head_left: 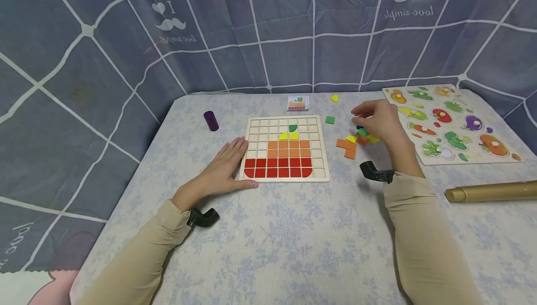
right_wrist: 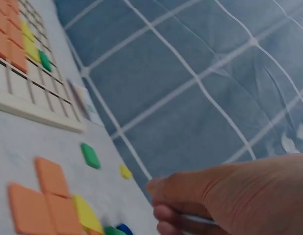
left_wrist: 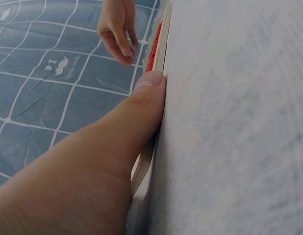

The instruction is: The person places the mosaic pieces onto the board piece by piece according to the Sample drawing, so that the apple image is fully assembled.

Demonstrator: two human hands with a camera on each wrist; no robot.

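Observation:
In the head view my left hand (head_left: 224, 165) lies with spread fingers along the left edge of a wooden grid board (head_left: 320, 155), its thumb on the near left corner. Red, orange and yellow pieces fill part of the grid, with one green leaf-shaped piece (head_left: 292, 128) above them. My right hand (head_left: 379, 118) hovers over a small pile of pieces, fingers loosely bent, thumb and forefinger apart; I see no piece between them. Orange squares (head_left: 350, 153), yellow pieces (head_left: 351, 139) and a green piece (head_left: 362, 132) lie below it. The hand partly hides the pile.
A small picture card (head_left: 298, 103) lies behind the board. A green square (head_left: 330, 120) and a yellow piece (head_left: 334, 98) lie right of it. A purple cylinder (head_left: 211, 121) is at left; a vegetable puzzle board (head_left: 432, 155) and a gold tube (head_left: 491, 191) are at right.

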